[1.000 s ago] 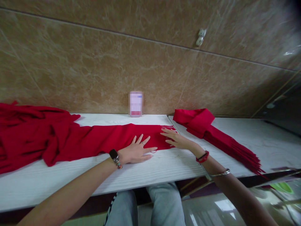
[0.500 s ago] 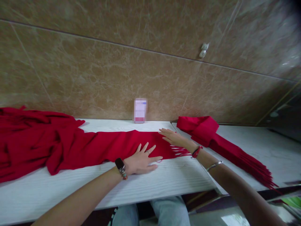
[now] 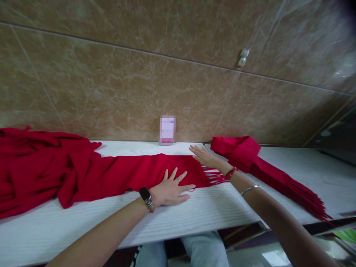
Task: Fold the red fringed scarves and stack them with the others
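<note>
A red fringed scarf (image 3: 133,172) stretches across the white table, flat toward its fringe end and bunched into loose folds at the left. My left hand (image 3: 171,188) lies spread on its near edge, the palm partly over the tabletop. At the far corner by the fringe, my right hand (image 3: 204,156) is flat with fingers stretched out; its fingertips reach just past the far edge. Neither hand grips anything. To the right lies a second red scarf (image 3: 236,150), folded over, its tassels pointing toward the near right.
A phone-like device (image 3: 167,130), blurred, leans on the brown marbled tile wall (image 3: 116,85) behind the table. A small white fixture (image 3: 243,58) is on the wall. The white table (image 3: 205,211) has a seam at the right, with its near edge above my knees.
My right hand has shifted slightly toward the far edge of the scarf, uncovering more fringe. My left hand stays spread in place; the whole view has moved a little.
</note>
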Demonstrator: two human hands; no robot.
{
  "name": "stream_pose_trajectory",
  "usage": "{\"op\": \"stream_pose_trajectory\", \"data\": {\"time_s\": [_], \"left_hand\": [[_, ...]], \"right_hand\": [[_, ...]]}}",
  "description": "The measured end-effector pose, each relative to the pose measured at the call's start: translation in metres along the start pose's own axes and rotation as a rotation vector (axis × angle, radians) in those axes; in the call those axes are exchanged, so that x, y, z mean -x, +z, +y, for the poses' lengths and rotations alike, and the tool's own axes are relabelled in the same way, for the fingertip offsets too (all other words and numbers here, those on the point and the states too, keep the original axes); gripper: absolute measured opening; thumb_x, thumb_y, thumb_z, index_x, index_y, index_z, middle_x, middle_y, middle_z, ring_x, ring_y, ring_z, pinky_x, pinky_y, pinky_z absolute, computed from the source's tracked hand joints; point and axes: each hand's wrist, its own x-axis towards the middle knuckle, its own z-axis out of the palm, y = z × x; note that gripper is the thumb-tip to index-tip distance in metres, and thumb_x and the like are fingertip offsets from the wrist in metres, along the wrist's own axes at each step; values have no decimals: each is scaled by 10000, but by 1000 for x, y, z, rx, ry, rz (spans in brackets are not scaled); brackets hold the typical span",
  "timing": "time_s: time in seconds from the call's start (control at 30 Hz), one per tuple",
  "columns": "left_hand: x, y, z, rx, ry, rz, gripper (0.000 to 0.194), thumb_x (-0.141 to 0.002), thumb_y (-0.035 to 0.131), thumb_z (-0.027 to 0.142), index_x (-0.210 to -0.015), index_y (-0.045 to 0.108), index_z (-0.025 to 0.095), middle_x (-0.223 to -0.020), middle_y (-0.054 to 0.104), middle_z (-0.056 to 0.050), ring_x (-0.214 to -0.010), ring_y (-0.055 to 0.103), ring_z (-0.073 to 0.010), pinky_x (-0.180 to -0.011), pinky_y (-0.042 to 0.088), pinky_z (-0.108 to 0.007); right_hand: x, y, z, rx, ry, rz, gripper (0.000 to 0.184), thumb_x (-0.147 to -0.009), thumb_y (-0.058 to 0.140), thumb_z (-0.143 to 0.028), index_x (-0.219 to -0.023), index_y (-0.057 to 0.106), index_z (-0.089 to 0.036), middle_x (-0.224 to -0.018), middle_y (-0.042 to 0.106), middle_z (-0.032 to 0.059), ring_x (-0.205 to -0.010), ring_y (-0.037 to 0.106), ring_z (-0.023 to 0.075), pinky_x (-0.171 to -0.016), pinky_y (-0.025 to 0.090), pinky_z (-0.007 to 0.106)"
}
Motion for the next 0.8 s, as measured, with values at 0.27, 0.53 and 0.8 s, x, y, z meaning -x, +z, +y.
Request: {"op": "stream_pose_trajectory", "data": {"time_s": [0.27, 0.53, 0.8], "left_hand": [[-5, 7, -6, -100, 18, 236, 484, -876, 313, 563, -1307, 396, 359, -1408, 314, -100, -1296, 173, -397, -951, 131, -658], [2, -11, -5, -251, 148, 248, 289, -849, 462, 182, -1117, 567, 207, -1009, 577, -75, -908, 553, -206, -764, 432, -297], [6, -10, -14, -200, 168, 237, 505, -793, 365, -2, -1237, 472, 215, -1070, 575, -76, -924, 571, -188, -752, 439, -269]], "right_hand": [[66, -35, -66, -265, -85, 24, 386, -841, 492, -267, -1216, 510, -182, -1251, 527, 116, -1159, 477, 223, -961, 413, 396], [87, -50, -73, -217, -68, -110, 356, -773, 500, -108, -1120, 564, -156, -1081, 629, 110, -974, 592, 206, -849, 469, 343], [77, -49, -88, -24, -121, -64, 304, -773, 470, -66, -1035, 605, -138, -937, 654, 116, -890, 603, 223, -796, 468, 363]]}}
